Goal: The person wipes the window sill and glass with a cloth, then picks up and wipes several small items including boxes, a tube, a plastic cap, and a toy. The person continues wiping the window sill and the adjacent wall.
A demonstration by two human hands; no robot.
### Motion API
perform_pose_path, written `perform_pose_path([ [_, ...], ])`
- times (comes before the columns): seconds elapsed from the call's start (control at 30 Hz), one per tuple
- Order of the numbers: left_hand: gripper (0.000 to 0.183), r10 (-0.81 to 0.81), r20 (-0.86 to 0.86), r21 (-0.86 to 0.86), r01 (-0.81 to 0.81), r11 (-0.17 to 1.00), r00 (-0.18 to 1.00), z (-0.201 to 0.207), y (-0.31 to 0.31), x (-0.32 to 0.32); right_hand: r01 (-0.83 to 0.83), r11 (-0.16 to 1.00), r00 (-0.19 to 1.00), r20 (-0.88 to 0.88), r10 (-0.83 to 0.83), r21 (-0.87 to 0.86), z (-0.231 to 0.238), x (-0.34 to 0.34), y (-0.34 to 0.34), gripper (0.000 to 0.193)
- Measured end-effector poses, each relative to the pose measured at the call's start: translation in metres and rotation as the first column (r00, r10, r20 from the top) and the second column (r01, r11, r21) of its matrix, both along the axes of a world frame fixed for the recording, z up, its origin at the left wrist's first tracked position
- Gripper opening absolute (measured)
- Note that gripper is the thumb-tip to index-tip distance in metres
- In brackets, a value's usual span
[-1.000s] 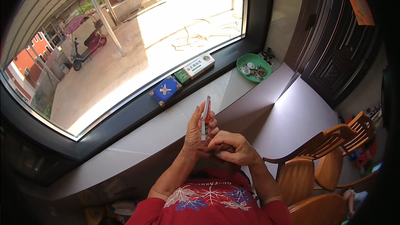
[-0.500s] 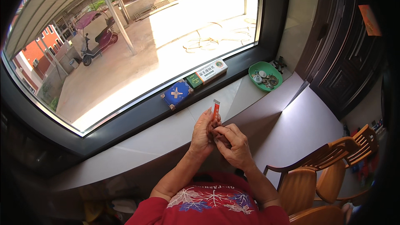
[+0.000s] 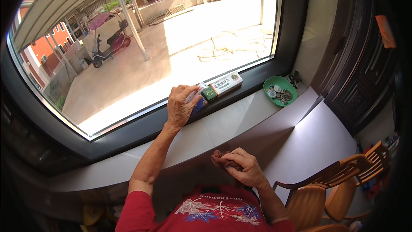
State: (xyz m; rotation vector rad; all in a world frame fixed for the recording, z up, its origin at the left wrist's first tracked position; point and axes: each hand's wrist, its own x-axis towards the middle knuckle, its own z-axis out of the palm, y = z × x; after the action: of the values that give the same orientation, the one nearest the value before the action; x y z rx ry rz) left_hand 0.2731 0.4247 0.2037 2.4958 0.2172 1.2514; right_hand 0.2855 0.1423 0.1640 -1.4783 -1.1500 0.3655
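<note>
Left hand [image 3: 179,108] pinches the pale tube [image 3: 200,88], well apart from right hand [image 3: 245,167].

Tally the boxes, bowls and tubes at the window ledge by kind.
Boxes: 2, long white-and-green carton, blue box partly behind left hand
Bowls: 1, green plastic bowl
Tubes: 1, slim white-and-red tube in that hand
Total: 4

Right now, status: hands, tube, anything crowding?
Left fingers holding tube at blue box, contact unclear. Right fingers closed on brown crumpled item. Green-white carton close beside box.
</note>
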Motion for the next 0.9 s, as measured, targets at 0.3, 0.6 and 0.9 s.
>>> perform_pose_path([
  [0.3, 0.032, 0.076, -0.076, 0.262, -0.054, 0.963, 0.994, -0.011, 0.02, -0.004, 0.025, 0.999, 1.0, 0.001, -0.025, -0.02, -0.01, 0.007, 0.0, 0.032],
  [0.6, 0.062, 0.119, -0.177, 0.262, -0.07, 0.963, 0.977, -0.006, 0.004, -0.014, 0.055, 0.998, 0.998, -0.006, -0.056, -0.044, -0.01, 0.018, 0.001, 0.032],
  [0.9, 0.061, 0.133, -0.263, 0.195, -0.082, 0.977, 0.956, -0.012, 0.0, -0.018, 0.066, 0.997, 0.997, -0.031, -0.067, -0.026, -0.02, 0.035, -0.003, 0.029],
])
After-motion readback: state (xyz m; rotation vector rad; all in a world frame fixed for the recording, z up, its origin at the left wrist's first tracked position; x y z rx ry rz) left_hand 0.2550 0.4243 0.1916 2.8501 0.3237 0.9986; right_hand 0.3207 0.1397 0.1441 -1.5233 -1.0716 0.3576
